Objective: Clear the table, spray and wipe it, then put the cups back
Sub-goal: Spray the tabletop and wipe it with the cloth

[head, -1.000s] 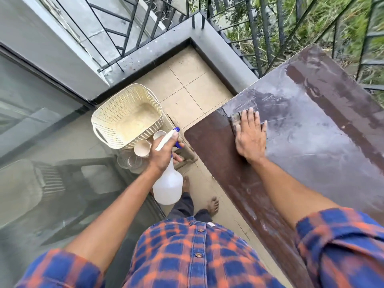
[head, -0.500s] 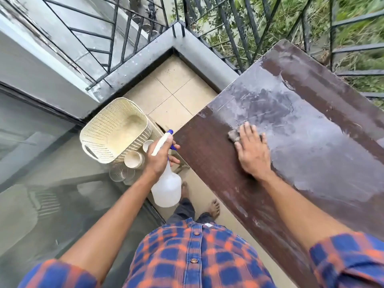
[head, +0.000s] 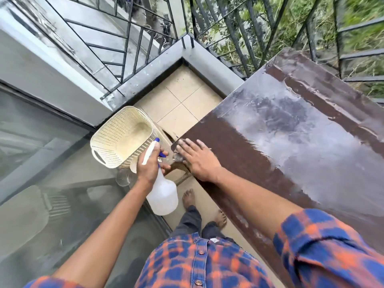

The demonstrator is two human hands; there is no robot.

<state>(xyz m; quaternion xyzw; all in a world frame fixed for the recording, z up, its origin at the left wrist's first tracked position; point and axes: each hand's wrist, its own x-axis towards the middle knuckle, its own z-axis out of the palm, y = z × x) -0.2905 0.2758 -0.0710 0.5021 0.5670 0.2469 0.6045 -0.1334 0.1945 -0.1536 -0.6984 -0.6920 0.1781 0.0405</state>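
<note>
- Head view: the brown bench (head: 291, 142) fills the right half of the frame, its long axis running from the lower centre up to the upper right. A wet sheen covers its middle. The strip along its left edge looks dull and dry.
- A cream basket (head: 116, 140) sits left of centre, just off the bench's near-left corner. It appears to rest on a low beige stool (head: 164, 134), though what carries it is mostly hidden.
- The spray bottle (head: 163, 196) hangs below centre, over the floor and clear of the bench, with its nozzle pointing up toward the basket.
- The hands are apart but near each other. The left hand (head: 148, 165) is wrapped round the bottle's neck, with fingers by the blue trigger. The right hand (head: 197, 159) lies flat with straight fingers at the bench's left corner.
- A grey cloth (head: 176, 146) peeks out under the right fingertips, right at that corner.
- The cups (head: 133, 168) stand low beside the basket, mostly hidden behind the left hand. One pale rim and a clear glass show.
- Judgement: wiping is under way. The dry strip runs from the right hand down along the left edge toward the person, so that hand would draw the cloth back along it.
- The cups lie left of the corner and nearer the left hand, which must first be rid of the bottle.
</note>
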